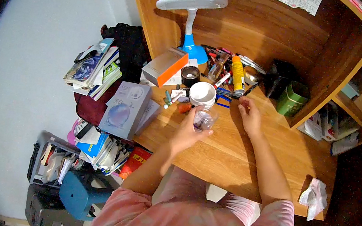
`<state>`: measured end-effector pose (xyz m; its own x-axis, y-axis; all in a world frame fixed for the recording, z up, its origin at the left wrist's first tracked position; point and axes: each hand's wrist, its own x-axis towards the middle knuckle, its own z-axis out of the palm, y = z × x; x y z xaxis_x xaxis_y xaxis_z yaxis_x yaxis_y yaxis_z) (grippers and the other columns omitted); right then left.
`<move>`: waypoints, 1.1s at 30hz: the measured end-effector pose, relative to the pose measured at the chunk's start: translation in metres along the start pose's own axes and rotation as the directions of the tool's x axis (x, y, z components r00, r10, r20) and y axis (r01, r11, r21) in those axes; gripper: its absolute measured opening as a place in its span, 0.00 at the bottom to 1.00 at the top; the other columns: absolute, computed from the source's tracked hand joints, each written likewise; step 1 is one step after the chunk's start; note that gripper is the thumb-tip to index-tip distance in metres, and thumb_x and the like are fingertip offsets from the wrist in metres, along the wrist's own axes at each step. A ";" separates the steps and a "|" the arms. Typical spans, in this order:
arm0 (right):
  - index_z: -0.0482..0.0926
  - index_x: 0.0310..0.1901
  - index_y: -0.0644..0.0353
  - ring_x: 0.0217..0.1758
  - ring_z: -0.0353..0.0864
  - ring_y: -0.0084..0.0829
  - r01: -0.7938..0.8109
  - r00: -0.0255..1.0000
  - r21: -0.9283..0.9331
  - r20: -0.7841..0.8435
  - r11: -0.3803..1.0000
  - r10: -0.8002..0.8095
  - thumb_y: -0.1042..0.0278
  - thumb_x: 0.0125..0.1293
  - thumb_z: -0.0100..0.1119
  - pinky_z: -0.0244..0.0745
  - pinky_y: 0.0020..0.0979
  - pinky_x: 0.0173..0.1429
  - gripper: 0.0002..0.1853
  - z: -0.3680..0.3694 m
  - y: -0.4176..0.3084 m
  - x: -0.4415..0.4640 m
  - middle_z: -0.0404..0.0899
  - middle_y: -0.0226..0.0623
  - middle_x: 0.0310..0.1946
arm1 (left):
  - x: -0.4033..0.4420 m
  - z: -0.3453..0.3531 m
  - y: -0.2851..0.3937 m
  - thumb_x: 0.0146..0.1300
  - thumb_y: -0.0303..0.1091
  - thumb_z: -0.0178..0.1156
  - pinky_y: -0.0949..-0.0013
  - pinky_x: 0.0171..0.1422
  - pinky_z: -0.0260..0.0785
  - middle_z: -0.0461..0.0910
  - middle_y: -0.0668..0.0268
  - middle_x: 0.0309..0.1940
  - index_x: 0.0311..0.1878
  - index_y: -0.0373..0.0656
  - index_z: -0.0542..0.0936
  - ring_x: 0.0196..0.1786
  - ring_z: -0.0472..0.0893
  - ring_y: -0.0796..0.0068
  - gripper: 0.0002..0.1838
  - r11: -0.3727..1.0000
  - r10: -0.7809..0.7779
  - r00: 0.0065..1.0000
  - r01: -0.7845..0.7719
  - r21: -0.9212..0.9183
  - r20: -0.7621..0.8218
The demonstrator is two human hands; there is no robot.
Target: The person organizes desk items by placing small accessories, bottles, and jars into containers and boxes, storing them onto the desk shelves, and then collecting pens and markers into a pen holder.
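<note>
My left hand [187, 133] is wrapped round a clear plastic jar [205, 118] that it holds low over the desk. A white round tub [202, 93] stands just behind the jar. My right hand [250, 117] is over the desk to the right, its fingers loosely bent and apart, with nothing visible in them. Its fingertips are close to blue pens [224, 102] and a yellow tube [238, 74]. Left of the tub are a black cup [190, 75], an orange-red small object [184, 108] and a few small loose items.
A blue and white lamp [193, 52] stands at the back, near many scattered pens and an orange-edged box [164, 68]. A green tin [292, 99] is at the right. A grey box [124, 110] sits at the left edge; a crumpled cloth [314, 199] lies front right.
</note>
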<state>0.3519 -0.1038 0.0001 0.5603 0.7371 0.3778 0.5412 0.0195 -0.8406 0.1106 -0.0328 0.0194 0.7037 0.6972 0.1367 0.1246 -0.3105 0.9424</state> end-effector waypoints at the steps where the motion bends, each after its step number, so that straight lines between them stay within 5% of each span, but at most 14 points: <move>1: 0.77 0.51 0.61 0.48 0.82 0.40 0.020 0.999 -0.058 0.043 0.998 -0.018 0.74 0.64 0.62 0.75 0.37 0.56 0.14 0.001 0.001 0.000 0.82 0.45 0.46 | -0.003 -0.002 -0.002 0.55 0.39 0.73 0.62 0.67 0.66 0.70 0.49 0.62 0.71 0.37 0.57 0.64 0.73 0.58 0.46 1.000 -0.010 1.000 0.010 0.004 0.005; 6: 0.78 0.56 0.58 0.58 0.76 0.45 0.320 0.946 -0.341 0.168 0.884 -0.278 0.71 0.60 0.64 0.70 0.45 0.63 0.21 0.015 0.005 0.002 0.79 0.43 0.55 | -0.021 -0.010 0.009 0.54 0.39 0.73 0.60 0.67 0.66 0.70 0.49 0.62 0.70 0.38 0.57 0.64 0.72 0.59 0.45 1.000 -0.016 0.999 0.017 0.013 -0.036; 9: 0.79 0.56 0.55 0.59 0.74 0.45 0.428 0.904 -0.466 0.238 0.774 -0.356 0.66 0.60 0.65 0.70 0.47 0.64 0.21 0.026 0.012 0.004 0.77 0.40 0.58 | -0.020 0.002 -0.029 0.54 0.39 0.74 0.60 0.65 0.67 0.71 0.50 0.61 0.69 0.40 0.58 0.62 0.74 0.58 0.45 0.989 0.130 0.979 -0.139 -0.043 -0.154; 24: 0.84 0.36 0.58 0.48 0.79 0.45 0.296 0.951 -0.541 0.244 0.787 -0.190 0.68 0.57 0.63 0.75 0.42 0.54 0.07 0.019 0.013 0.013 0.82 0.43 0.40 | -0.023 -0.005 -0.017 0.53 0.40 0.75 0.61 0.64 0.68 0.70 0.51 0.61 0.70 0.41 0.57 0.62 0.74 0.60 0.46 0.995 0.081 0.993 -0.085 -0.048 -0.090; 27: 0.82 0.31 0.63 0.44 0.79 0.45 0.252 0.964 -0.444 0.195 0.860 -0.182 0.74 0.52 0.68 0.75 0.41 0.50 0.05 0.003 0.002 0.000 0.81 0.44 0.36 | -0.021 -0.001 -0.026 0.53 0.39 0.74 0.61 0.65 0.67 0.71 0.52 0.61 0.69 0.41 0.58 0.63 0.74 0.60 0.45 0.995 0.090 0.990 -0.094 -0.030 -0.111; 30: 0.81 0.29 0.58 0.45 0.79 0.47 0.144 0.971 -0.376 0.230 0.916 -0.058 0.70 0.51 0.68 0.75 0.42 0.49 0.05 -0.011 0.009 -0.007 0.82 0.45 0.36 | -0.028 -0.009 0.012 0.53 0.40 0.74 0.61 0.66 0.67 0.70 0.52 0.61 0.69 0.41 0.58 0.63 0.73 0.60 0.45 0.998 0.038 0.995 -0.034 0.057 -0.088; 33: 0.80 0.28 0.63 0.38 0.80 0.39 0.069 0.978 -0.402 0.210 0.913 0.018 0.74 0.48 0.72 0.75 0.37 0.42 0.08 -0.017 0.005 -0.015 0.81 0.42 0.32 | -0.025 -0.005 0.000 0.53 0.41 0.74 0.60 0.66 0.66 0.70 0.51 0.61 0.69 0.40 0.58 0.63 0.73 0.59 0.46 0.997 0.071 0.993 -0.067 0.048 -0.093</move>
<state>0.3569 -0.1265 -0.0028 0.4262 0.8625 0.2728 0.7849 -0.2027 -0.5855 0.0892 -0.0470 0.0173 0.6425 0.7306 0.2311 0.1106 -0.3869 0.9155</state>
